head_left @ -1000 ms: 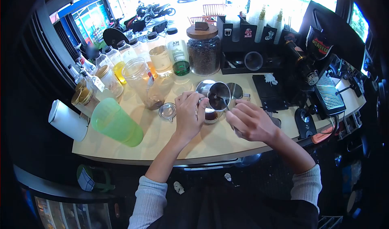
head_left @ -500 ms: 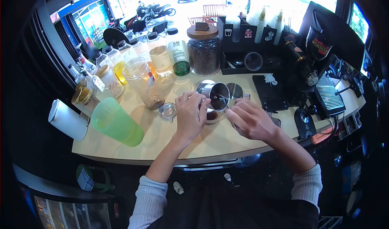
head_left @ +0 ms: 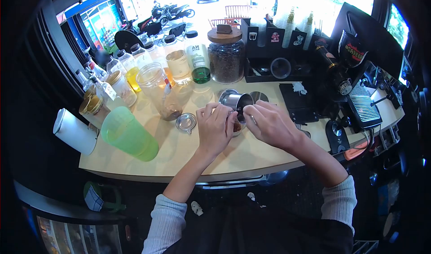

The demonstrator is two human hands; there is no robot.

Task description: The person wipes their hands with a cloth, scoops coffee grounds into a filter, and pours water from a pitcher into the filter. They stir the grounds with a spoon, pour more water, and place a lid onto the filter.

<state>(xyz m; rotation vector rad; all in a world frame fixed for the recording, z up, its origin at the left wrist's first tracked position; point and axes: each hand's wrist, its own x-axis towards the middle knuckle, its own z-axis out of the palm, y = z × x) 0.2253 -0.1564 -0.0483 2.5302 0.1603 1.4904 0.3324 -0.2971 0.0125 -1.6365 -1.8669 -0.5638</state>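
Observation:
A metal cup (head_left: 231, 100) is tilted over a small glass (head_left: 237, 127) with brown liquid, its dark opening facing right. My left hand (head_left: 214, 127) is closed on the metal cup from the near left side. Beside the opening, my right hand (head_left: 272, 124) is pinched round a thin metal utensil, mostly hidden by the fingers, which reaches toward the cup's mouth. A round metal strainer (head_left: 186, 123) lies on the counter left of my left hand. Behind the cup stands another round metal piece (head_left: 259, 97), partly covered.
On the left of the counter (head_left: 188, 162) stand a green pitcher (head_left: 130, 135), a clear jar (head_left: 155, 85) and several bottles. A jar of dark beans (head_left: 226, 58) and a black cup organizer (head_left: 274, 43) stand behind. Coffee equipment (head_left: 366, 103) is at the right.
The metal cup's mouth has turned more to the right and shows less of its inside. My right hand has moved up and slightly left, closer to the cup.

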